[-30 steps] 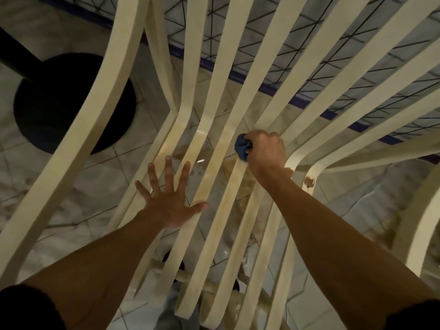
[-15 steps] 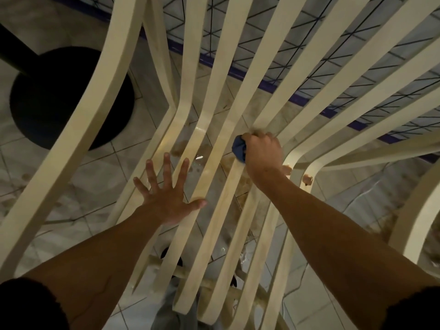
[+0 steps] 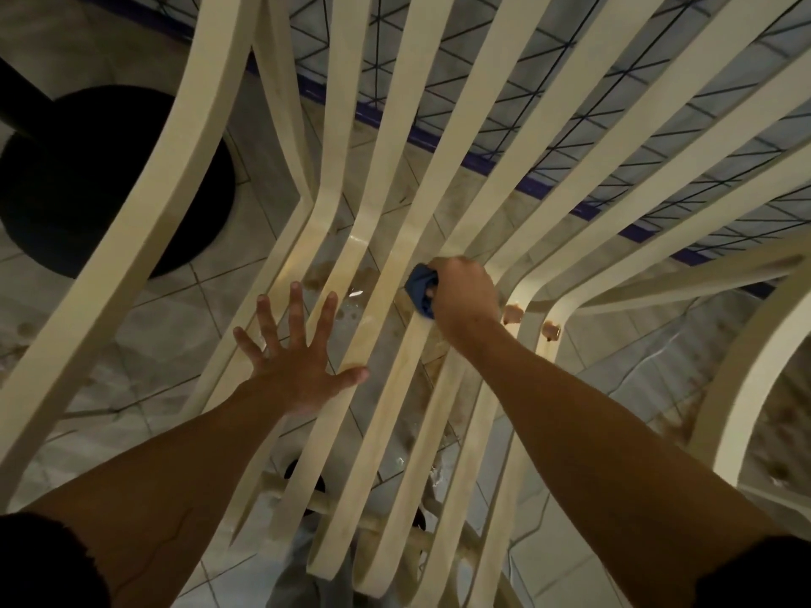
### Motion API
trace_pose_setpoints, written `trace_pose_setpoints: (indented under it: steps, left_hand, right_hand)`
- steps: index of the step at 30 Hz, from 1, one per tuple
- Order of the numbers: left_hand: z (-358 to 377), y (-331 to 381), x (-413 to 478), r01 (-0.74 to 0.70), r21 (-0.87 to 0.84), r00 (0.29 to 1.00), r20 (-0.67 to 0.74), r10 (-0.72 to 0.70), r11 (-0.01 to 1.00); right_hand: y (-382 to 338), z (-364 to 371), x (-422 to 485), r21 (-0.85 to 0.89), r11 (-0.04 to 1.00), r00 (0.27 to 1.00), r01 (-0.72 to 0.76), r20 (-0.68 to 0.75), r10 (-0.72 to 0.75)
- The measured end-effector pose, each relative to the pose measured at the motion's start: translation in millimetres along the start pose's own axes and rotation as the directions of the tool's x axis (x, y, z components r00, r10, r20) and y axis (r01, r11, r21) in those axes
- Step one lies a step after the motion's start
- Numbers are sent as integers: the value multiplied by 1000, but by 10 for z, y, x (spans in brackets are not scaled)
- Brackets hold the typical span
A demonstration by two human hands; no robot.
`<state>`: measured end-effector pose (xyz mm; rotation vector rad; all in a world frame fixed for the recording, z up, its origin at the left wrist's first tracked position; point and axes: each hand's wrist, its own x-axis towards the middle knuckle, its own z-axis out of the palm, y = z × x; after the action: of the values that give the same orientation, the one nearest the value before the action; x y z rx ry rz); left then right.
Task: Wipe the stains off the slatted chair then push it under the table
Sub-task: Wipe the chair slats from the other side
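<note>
Overhead, a cream slatted chair filled the frame above a tiled floor. At centre, the right hand had its grip closed around a bunched blue cloth, pressed against a seat slat. Lower left of centre, the left hand lay flat, its grip wide and fingers spread across the slats. Wiping looked partway done: brown stains showed on slats just right of the cloth. Pushing the chair in was not yet begun; a dark round base, probably the counter's, sat upper left. No containers were visible.
</note>
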<state>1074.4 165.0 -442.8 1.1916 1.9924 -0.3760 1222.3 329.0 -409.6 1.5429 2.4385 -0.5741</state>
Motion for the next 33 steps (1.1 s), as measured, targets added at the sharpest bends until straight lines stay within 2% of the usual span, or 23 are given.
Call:
trace_pose_setpoints:
  steps: [5, 10, 15, 20, 23, 25, 33]
  left_hand:
    - [-15, 4, -2, 10, 13, 1000, 22, -10, 1000]
    - [-6, -3, -22, 1, 6, 1000, 14, -1, 1000]
    - [-5, -4, -18, -1, 4, 1000, 10, 1, 1000]
    - [7, -3, -10, 2, 9, 1000, -1, -2, 1000]
    - [9, -8, -10, 4, 11, 1000, 1, -4, 1000]
    - [9, -8, -10, 4, 7, 1000, 4, -4, 1000]
    - [14, 5, -19, 6, -1, 1000, -5, -6, 1000]
  right_hand:
    - [-55, -99, 175, 70, 994, 994, -86, -56, 90]
    - [-23, 143, -116, 192, 970, 984, -151, -63, 166]
    - [16, 395, -478, 266, 961, 991, -71, -92, 99]
    - [83, 272, -166, 156, 986, 989, -52, -128, 72]
    - [94, 187, -40, 217, 974, 992, -60, -97, 83]
    - [75, 183, -97, 198, 979, 994, -58, -83, 75]
    - [2, 503, -840, 228, 972, 999, 54, -5, -54]
